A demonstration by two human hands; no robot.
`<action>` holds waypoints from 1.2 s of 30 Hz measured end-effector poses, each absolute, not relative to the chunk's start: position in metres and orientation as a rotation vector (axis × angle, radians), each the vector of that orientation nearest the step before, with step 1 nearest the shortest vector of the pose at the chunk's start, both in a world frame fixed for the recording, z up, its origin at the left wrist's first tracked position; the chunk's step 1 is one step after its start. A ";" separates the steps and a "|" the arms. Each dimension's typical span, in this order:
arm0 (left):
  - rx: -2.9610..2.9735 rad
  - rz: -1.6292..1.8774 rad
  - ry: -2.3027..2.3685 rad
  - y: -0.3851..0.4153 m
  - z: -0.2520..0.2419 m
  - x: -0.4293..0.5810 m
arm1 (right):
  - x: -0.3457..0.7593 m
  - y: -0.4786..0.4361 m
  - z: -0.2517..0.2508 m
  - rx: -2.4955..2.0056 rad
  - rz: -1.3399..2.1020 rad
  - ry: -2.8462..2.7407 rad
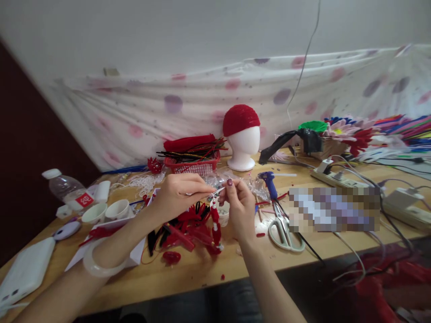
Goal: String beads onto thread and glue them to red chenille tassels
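Note:
My left hand [178,194] and my right hand [239,207] meet above the middle of the wooden table [188,273]. Both pinch a thin silvery wire [217,192] stretched between their fingertips. From it hangs a strand of red and white beads [215,226] that reaches down to a pile of red craft pieces [188,229] on the table. A pale bangle [97,264] sits on my left wrist. A small white cup [224,211] stands just behind the hanging strand.
White-handled scissors [284,231] and a blue glue gun [269,181] lie right of my hands. A foam head with a red cap [242,137], a red basket of sticks [195,161], a water bottle [69,190], paper cups [107,210], a power strip [336,177] and colourful flowers [353,132] ring the table.

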State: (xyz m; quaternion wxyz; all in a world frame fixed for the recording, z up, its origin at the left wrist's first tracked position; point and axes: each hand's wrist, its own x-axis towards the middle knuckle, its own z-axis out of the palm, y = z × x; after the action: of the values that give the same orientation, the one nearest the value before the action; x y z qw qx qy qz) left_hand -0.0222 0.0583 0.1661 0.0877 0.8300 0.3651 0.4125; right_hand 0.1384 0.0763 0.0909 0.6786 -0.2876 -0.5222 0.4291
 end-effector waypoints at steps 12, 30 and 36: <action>1.718 0.796 1.529 0.071 0.173 -0.014 | 0.148 0.052 0.089 -0.544 0.874 -1.325; 1.738 0.028 1.408 0.099 0.191 -0.035 | 0.111 0.031 0.061 -0.520 0.795 -1.536; 1.714 0.049 1.463 0.118 0.176 -0.032 | 0.101 0.031 0.054 -0.499 0.894 -1.515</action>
State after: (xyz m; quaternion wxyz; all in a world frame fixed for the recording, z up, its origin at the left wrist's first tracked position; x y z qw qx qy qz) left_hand -0.0317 0.1179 0.1762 0.4291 0.6869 0.5863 0.0195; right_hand 0.1009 0.0308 0.0545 0.6106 -0.2161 -0.6562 0.3872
